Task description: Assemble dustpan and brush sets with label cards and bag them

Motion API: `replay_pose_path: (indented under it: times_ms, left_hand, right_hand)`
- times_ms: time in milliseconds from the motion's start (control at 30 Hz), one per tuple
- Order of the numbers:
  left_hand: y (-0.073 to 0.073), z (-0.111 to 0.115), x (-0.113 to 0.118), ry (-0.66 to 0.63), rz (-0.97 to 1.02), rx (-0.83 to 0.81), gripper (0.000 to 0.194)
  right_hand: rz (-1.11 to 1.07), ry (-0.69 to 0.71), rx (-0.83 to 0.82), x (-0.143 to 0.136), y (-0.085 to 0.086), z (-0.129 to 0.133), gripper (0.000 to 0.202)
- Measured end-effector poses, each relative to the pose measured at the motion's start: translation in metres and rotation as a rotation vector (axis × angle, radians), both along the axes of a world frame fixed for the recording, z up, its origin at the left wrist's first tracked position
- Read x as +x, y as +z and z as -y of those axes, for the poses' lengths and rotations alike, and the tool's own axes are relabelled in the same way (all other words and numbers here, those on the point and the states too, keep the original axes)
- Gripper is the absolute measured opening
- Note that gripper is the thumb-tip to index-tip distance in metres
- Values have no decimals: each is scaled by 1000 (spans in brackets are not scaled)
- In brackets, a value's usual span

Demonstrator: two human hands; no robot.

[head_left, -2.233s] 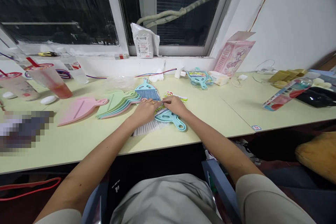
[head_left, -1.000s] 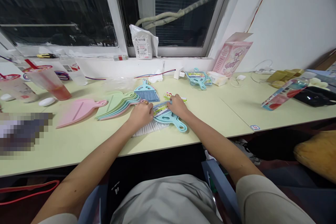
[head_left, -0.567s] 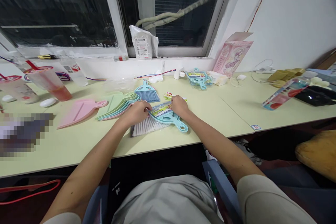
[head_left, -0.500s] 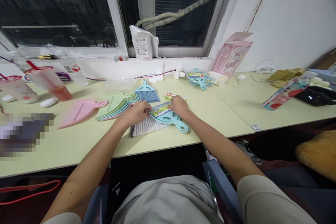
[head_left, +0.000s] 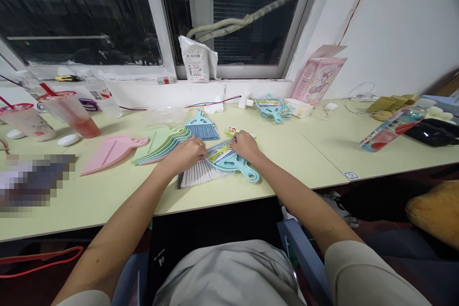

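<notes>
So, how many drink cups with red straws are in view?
2. One cup stands at the far left of the table; the second cup stands just right of it. No others show.

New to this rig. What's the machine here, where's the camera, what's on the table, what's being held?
There's no machine: these are a person's bare hands. Every picture comes from one camera worn on the head, looking forward and down.

On the pale table, the left hand and right hand are at the edges of a labelled light-blue dustpan, with white bristles beside it. The fingertips are hidden, so the exact grip is unclear.

To the left lie a stack of dustpans, a pink dustpan and two cups. A blue-bristled brush lies behind the hands; a bottle is at far right.
</notes>
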State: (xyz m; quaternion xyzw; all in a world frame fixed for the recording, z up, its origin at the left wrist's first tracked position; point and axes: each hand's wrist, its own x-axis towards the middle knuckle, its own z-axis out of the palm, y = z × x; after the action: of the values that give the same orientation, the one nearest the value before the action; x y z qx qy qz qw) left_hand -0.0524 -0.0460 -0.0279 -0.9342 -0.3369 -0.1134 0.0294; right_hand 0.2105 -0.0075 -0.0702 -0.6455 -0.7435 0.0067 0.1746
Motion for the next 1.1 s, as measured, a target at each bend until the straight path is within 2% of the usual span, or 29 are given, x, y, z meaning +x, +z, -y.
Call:
replay_pose_path:
  times_ms: [133,233,300,333,433,533,633,733,833,967,1100]
  left_hand:
    - [3,3,0,-34,6,11,19]
    - [5,7,0,-41,28,6,17]
    - [7,9,0,-32,33,6,15]
    - [8,11,1,-28,33,11,15]
    - [10,15,3,-25,30,45,17]
    - [11,17,6,-21,21,103,20]
    - [9,15,7,-19,7,176,22]
    - [2,12,11,19,71,243,27]
    - [-3,9,18,131,234,283,35]
    - [-3,8,21,311,333,265,51]
    - [-2,0,6,403,361,267,42]
  right_hand:
    - [-39,27,0,-1,8,4,37]
    - [-99,-6,44,7,24,18,48]
    - [-105,-33,53,19,38,36,51]
    - [-89,-15,5,26,45,48,50]
    - [-15,90,-288,45,60,83,48]
    - [84,126,-397,56,62,105,26]
    - [129,75,-335,57,60,105,11]
    - [128,15,-189,58,63,89,18]
    - [139,-45,-107,62,69,57,22]
    - [122,-129,-61,78,72,-14,30]
    - [156,-128,-50,95,60,-97,38]
